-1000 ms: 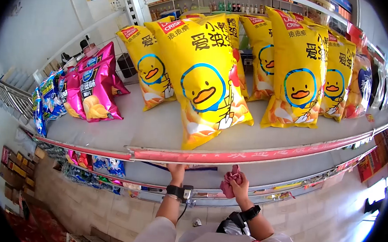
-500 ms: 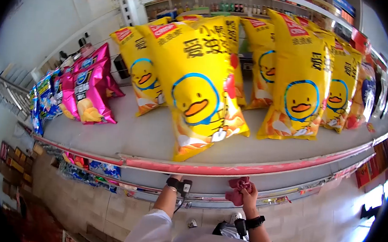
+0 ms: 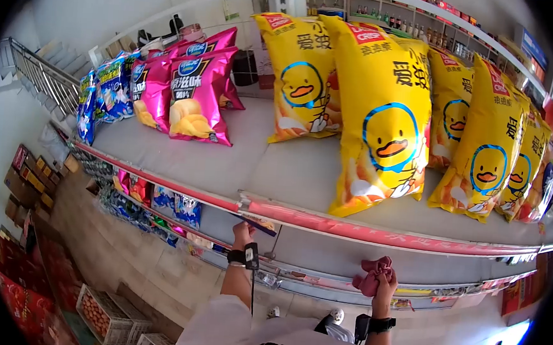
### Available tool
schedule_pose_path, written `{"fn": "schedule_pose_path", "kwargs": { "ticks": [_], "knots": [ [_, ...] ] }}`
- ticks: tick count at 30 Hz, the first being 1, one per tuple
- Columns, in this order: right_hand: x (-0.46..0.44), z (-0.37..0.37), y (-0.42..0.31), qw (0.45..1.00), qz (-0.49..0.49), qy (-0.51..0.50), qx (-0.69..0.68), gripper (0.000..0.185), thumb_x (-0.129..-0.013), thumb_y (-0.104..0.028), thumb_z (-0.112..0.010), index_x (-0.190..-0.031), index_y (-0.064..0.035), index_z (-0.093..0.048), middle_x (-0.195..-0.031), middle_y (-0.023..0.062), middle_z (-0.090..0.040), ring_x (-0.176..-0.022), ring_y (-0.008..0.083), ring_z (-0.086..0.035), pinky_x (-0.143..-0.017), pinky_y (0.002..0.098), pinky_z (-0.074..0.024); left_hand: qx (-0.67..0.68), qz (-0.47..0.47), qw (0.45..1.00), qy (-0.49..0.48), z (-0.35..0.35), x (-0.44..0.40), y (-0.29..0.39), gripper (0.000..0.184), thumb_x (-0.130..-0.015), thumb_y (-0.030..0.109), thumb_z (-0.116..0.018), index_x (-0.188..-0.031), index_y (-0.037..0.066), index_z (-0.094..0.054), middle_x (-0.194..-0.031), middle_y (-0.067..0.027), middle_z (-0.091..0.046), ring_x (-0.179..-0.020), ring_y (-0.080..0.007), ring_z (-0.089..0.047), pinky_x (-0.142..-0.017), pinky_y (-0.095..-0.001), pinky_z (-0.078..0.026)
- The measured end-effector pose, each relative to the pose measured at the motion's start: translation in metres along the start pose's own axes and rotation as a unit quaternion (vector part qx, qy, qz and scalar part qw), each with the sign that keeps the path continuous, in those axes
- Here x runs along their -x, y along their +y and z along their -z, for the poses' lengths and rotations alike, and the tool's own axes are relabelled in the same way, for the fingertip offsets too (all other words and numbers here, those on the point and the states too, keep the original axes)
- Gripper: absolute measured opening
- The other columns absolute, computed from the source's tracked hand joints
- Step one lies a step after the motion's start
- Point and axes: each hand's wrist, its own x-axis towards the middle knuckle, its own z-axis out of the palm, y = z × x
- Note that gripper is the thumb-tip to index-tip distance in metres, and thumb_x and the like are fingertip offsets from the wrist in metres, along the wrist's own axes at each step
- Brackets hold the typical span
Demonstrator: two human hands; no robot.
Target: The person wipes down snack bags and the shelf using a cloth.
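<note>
My right hand (image 3: 386,288) is closed round a crumpled dusky-red cloth (image 3: 370,278), in front of the lower shelf. My left hand (image 3: 243,232) reaches in just under the upper shelf's front edge. Its fingers are closed on the near end of a thin, flat, dark blue packet (image 3: 259,224) with some yellow on it; the far part is partly covered by the shelf edge. Above, on the upper shelf (image 3: 270,172), stand several yellow chip bags (image 3: 383,116) with a duck face. Pink chip bags (image 3: 198,96) stand to their left.
Blue snack bags (image 3: 114,87) stand at the upper shelf's left end. More bags (image 3: 186,210) sit on the lower shelf. A pink price strip (image 3: 375,231) runs along the front edge. On the floor at left are cartons (image 3: 32,181) and a crate of eggs (image 3: 112,315).
The view has swung left, so the bags appear further right. My left hand has come into sight from behind the shelf edge, with the dark packet. My right hand still holds the cloth.
</note>
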Motion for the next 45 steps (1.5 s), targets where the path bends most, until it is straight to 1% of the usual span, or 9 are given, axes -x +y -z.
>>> {"fn": "schedule_pose_path", "kwargs": {
  "ticks": [7, 12, 16, 31, 37, 39, 40, 41, 45],
  "knots": [
    [0.014, 0.000, 0.001, 1.000, -0.009, -0.021, -0.001, 0.022, -0.070, -0.001, -0.050, -0.092, 0.0003, -0.053, -0.079, 0.0030, -0.053, -0.067, 0.0108, -0.051, -0.058, 0.0220, -0.0437, -0.008, 0.031, 0.999, -0.015, 0.001, -0.029, 0.004, 0.019, -0.073, 0.019, -0.062, -0.073, 0.004, -0.050, -0.057, -0.0039, -0.047, -0.044, -0.0148, -0.044, -0.043, -0.0325, -0.040],
    [0.019, 0.003, 0.004, 1.000, -0.006, -0.001, -0.020, 0.021, -0.070, -0.001, -0.051, -0.091, 0.0002, -0.053, -0.080, 0.0035, -0.054, -0.068, 0.0112, -0.052, -0.060, 0.0223, -0.0453, 0.040, 0.036, 0.997, -0.049, 0.003, -0.044, 0.000, 0.015, -0.075, 0.023, -0.056, -0.076, 0.009, -0.052, -0.065, -0.0016, -0.051, -0.058, -0.0126, -0.049, -0.049, -0.0333, -0.041],
    [0.023, 0.001, 0.003, 1.000, 0.003, -0.016, -0.020, 0.022, -0.070, -0.001, -0.051, -0.091, 0.0000, -0.053, -0.080, 0.0042, -0.054, -0.069, 0.0117, -0.053, -0.060, 0.0225, -0.0456, 0.282, 0.087, 0.929, -0.221, -0.011, -0.005, 0.024, 0.041, -0.080, 0.035, -0.050, -0.113, 0.011, -0.046, -0.112, -0.0065, -0.051, -0.102, -0.0253, -0.048, -0.089, -0.0433, -0.038],
    [0.021, 0.015, 0.001, 0.999, -0.013, -0.003, -0.040, 0.020, -0.072, -0.002, -0.050, -0.092, -0.0006, -0.053, -0.080, 0.0035, -0.055, -0.070, 0.0125, -0.053, -0.060, 0.0236, -0.0455, 0.157, -0.026, 0.959, -0.235, 0.066, 0.087, 0.024, 0.044, -0.085, 0.031, -0.046, -0.120, 0.005, -0.039, -0.116, -0.0062, -0.048, -0.102, -0.0203, -0.049, -0.085, -0.0356, -0.041],
    [0.016, 0.017, -0.006, 0.999, 0.007, 0.031, -0.030, 0.023, -0.074, -0.002, -0.050, -0.097, 0.0005, -0.050, -0.084, 0.0036, -0.054, -0.073, 0.0113, -0.051, -0.063, 0.0230, -0.0444, 0.108, 0.099, 0.961, -0.233, 0.077, 0.160, 0.003, 0.046, -0.085, 0.032, -0.047, -0.120, 0.003, -0.038, -0.117, -0.0084, -0.047, -0.106, -0.0208, -0.047, -0.091, -0.0358, -0.038],
    [0.011, 0.006, -0.013, 0.998, 0.059, 0.010, -0.004, 0.023, -0.071, -0.001, -0.052, -0.094, 0.0010, -0.052, -0.081, 0.0030, -0.054, -0.073, 0.0102, -0.050, -0.065, 0.0237, -0.0431, 0.084, 0.160, 0.955, -0.235, 0.061, 0.167, -0.012, 0.040, -0.085, 0.025, -0.049, -0.116, 0.003, -0.041, -0.112, -0.0070, -0.050, -0.101, -0.0182, -0.049, -0.085, -0.0307, -0.042],
    [0.009, 0.001, -0.015, 0.998, 0.055, 0.012, -0.004, 0.023, -0.071, -0.001, -0.052, -0.094, 0.0010, -0.052, -0.081, 0.0030, -0.054, -0.073, 0.0102, -0.050, -0.065, 0.0237, -0.0431, -0.041, 0.075, 0.950, -0.299, 0.072, 0.145, -0.041, 0.039, -0.082, 0.026, -0.054, -0.111, 0.001, -0.045, -0.106, -0.0065, -0.053, -0.097, -0.0172, -0.051, -0.080, -0.0272, -0.043],
    [0.008, -0.006, -0.016, 0.993, 0.103, -0.026, 0.042, 0.025, -0.070, -0.001, -0.052, -0.095, 0.0012, -0.051, -0.083, 0.0037, -0.054, -0.075, 0.0106, -0.050, -0.066, 0.0237, -0.0429, 0.026, 0.198, 0.950, -0.242, 0.032, 0.185, -0.009, 0.041, -0.079, 0.028, -0.058, -0.107, 0.000, -0.048, -0.101, -0.0062, -0.055, -0.091, -0.0157, -0.054, -0.075, -0.0252, -0.044],
    [0.019, -0.055, -0.052, 0.916, 0.316, -0.150, 0.195, 0.033, -0.058, 0.000, -0.052, -0.091, -0.0002, -0.050, -0.085, 0.0097, -0.050, -0.082, 0.0223, -0.050, -0.074, 0.0289, -0.0407, -0.090, 0.086, 0.954, -0.274, -0.017, 0.221, -0.014, 0.034, -0.078, 0.023, -0.060, -0.104, 0.004, -0.053, -0.095, -0.0030, -0.058, -0.088, -0.0125, -0.055, -0.071, -0.0256, -0.044]
  ]
}}
